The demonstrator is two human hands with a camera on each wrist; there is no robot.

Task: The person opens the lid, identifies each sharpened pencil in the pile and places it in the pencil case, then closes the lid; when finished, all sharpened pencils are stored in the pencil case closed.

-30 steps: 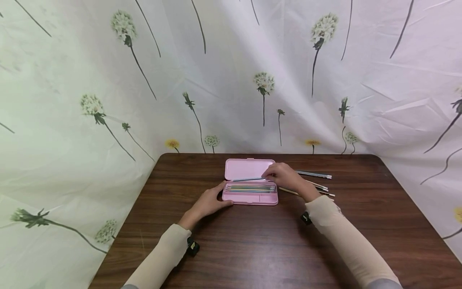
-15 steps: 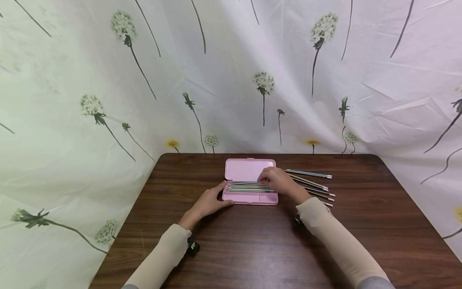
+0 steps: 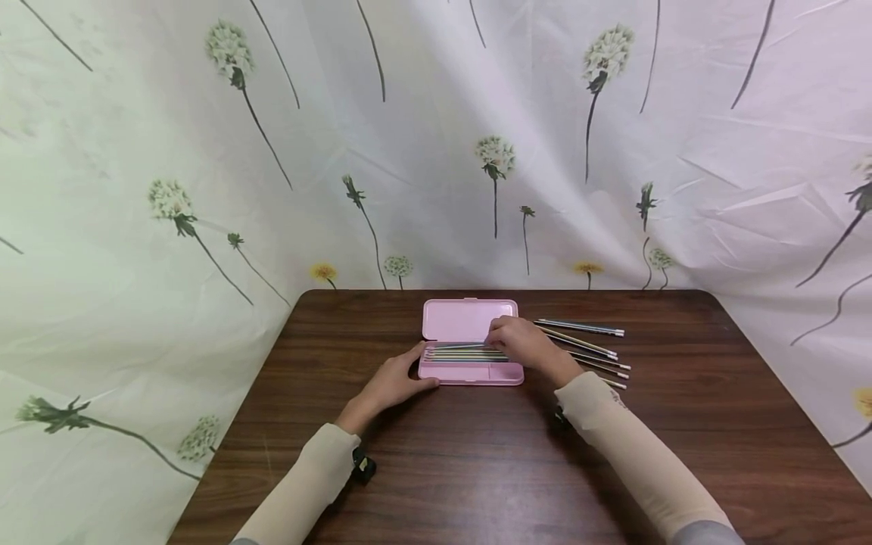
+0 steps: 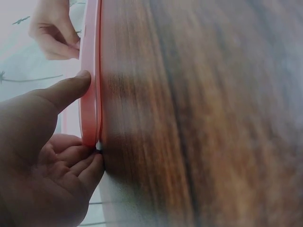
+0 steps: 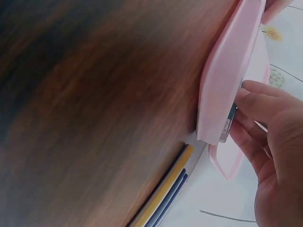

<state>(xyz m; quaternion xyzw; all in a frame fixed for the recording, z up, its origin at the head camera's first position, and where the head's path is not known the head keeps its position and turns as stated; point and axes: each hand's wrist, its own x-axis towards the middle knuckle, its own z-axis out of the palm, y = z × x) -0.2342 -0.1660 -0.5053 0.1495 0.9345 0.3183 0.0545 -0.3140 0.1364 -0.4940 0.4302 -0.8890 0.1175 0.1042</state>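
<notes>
A pink pencil case (image 3: 453, 372) lies open on the table, its lid (image 3: 470, 319) folded back. My left hand (image 3: 391, 383) grips its left end; in the left wrist view the thumb (image 4: 71, 92) presses the near wall and the fingers reach under the corner. Several pencils (image 3: 463, 354) lie side by side in the rear compartment. My right hand (image 3: 526, 344) is over the right end of that compartment. There it pinches a green pencil (image 5: 231, 113) near its eraser end, as the right wrist view shows. Its fingers partly hide the pencils' right ends.
To the right of the case, several loose pencils (image 3: 582, 328) lie on the dark wooden table (image 3: 477, 454), erasers pointing right. A curtain with dandelion prints (image 3: 436, 189) hangs right behind the table's far edge.
My right hand has brought the pencil down and slightly left, from over the lid hinge into the rear compartment. The left hand has kept its grip on the case.
</notes>
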